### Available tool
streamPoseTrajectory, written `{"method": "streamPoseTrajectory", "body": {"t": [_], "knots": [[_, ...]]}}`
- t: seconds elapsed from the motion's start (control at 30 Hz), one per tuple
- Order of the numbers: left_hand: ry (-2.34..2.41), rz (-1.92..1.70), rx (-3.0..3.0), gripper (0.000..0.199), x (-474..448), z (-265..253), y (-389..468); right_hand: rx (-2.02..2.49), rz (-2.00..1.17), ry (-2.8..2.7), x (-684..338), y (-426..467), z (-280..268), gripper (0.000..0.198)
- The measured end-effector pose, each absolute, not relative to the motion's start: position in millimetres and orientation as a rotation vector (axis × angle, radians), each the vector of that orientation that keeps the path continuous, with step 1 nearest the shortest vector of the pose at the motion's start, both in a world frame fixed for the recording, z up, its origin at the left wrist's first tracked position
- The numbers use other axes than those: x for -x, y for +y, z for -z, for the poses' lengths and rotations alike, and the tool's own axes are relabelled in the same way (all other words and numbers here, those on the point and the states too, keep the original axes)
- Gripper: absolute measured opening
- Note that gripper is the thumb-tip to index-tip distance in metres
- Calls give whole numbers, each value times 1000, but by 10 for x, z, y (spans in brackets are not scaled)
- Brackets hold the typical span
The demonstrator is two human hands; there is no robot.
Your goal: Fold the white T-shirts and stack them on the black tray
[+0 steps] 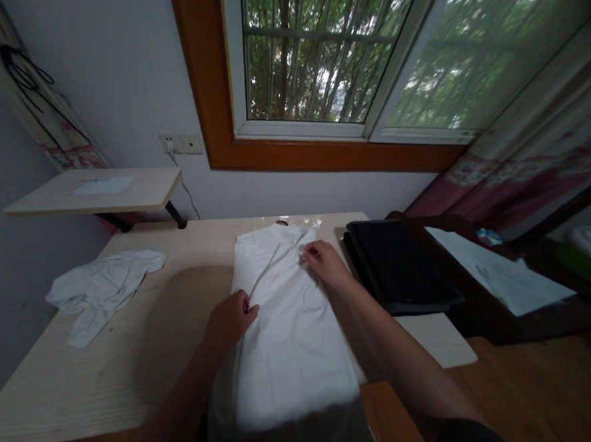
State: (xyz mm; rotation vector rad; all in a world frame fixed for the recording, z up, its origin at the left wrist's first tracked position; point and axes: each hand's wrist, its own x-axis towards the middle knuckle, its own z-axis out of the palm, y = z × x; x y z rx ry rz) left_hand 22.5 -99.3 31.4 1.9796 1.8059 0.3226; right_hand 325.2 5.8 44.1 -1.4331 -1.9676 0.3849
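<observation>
One white cloth point(291, 354) lies between the left hand point(234, 316), pinching its left edge, and the right hand point(324, 259), pinching its far right part, and spreads nearer.

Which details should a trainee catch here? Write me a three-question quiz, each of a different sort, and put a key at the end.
1. True or false: the left hand is nearer the window than the right hand is.
2. Which lies on the raised shelf: A) a mug, B) a white sheet, C) a lamp?
3. Fill in: the crumpled cloth lies to the ____ of the large white cloth.
Key: 1 false; 2 B; 3 left.
</observation>
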Motion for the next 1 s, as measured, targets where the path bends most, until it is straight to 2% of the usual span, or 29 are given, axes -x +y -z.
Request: {"method": "streamPoseTrajectory", "body": {"t": [0.07,0.17,0.3,0.4,0.57,0.73,0.9,1.0], "knots": [[1817,-318,-1965,19,-228,-318,-1000,1470,-429,-1989,-3289,372,-458,28],[1833,-308,-1947,18,-229,-332,-1015,1534,-673,-2107,-3311,716,-493,48],[1846,-309,-1933,17,-228,-341,-1022,1376,-1128,-2115,-3276,948,-570,53],[1833,-329,-1931,16,-223,-335,-1024,1196,-1299,-1923,-3207,1026,-595,53],[1816,-362,-1960,14,-213,-328,-1042,1116,-1268,-1622,-3039,1100,-542,53],[1809,-365,-2034,18,-212,-316,-1061,1192,-1050,-1636,-2834,1191,-459,41],[1796,-374,-2081,24,-207,-303,-1081,1237,-981,-1716,-2688,1278,-417,30],[1804,-399,-2068,22,-207,-296,-1096,1229,-969,-1803,-2658,1301,-443,39]]}}
